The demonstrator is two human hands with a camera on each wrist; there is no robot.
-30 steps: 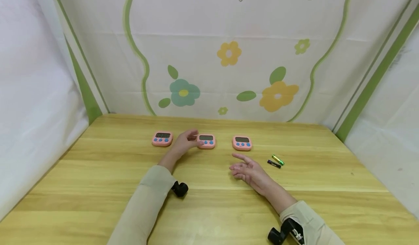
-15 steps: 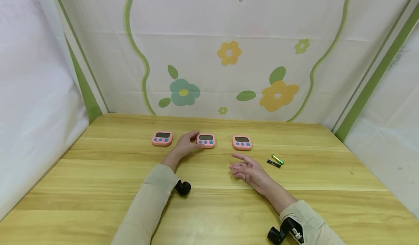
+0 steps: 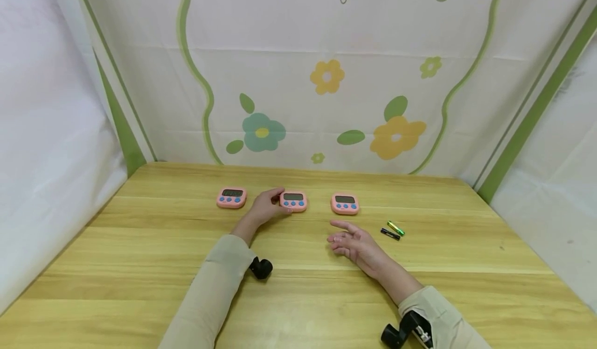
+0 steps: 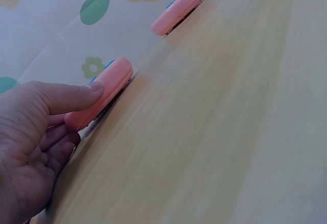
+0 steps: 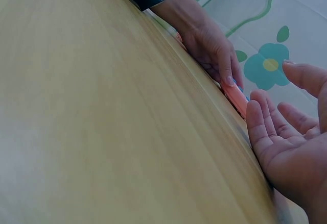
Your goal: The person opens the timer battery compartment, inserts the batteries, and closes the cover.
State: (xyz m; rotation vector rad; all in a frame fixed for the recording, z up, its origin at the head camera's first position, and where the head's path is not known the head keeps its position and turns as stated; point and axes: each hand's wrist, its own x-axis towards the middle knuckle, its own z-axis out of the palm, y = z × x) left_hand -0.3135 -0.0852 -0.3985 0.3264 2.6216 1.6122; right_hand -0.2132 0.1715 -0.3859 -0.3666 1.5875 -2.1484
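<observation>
Three pink digital timers with blue buttons lie in a row at the back of the table. My left hand (image 3: 267, 208) grips the middle timer (image 3: 293, 201) at its left end. In the left wrist view the thumb (image 4: 76, 97) presses the near edge of that timer (image 4: 113, 83), and the other fingers curl behind and below it. My right hand (image 3: 359, 248) rests palm turned up on the table, fingers loosely bent and holding nothing. It lies just in front of the right timer (image 3: 345, 204). Faint digits show on the left timer (image 3: 231, 198); the other two screens look blank.
Two small batteries, one green and gold (image 3: 396, 228) and one black (image 3: 390, 234), lie to the right of my right hand. A white cloth (image 3: 298, 105) with printed flowers stands behind the wooden table (image 3: 298, 307), with white sheets at both sides.
My left thumb has slid from the front face of the middle timer, near its buttons, down to its near edge. The left forearm shifted slightly right. The right hand stayed still.
</observation>
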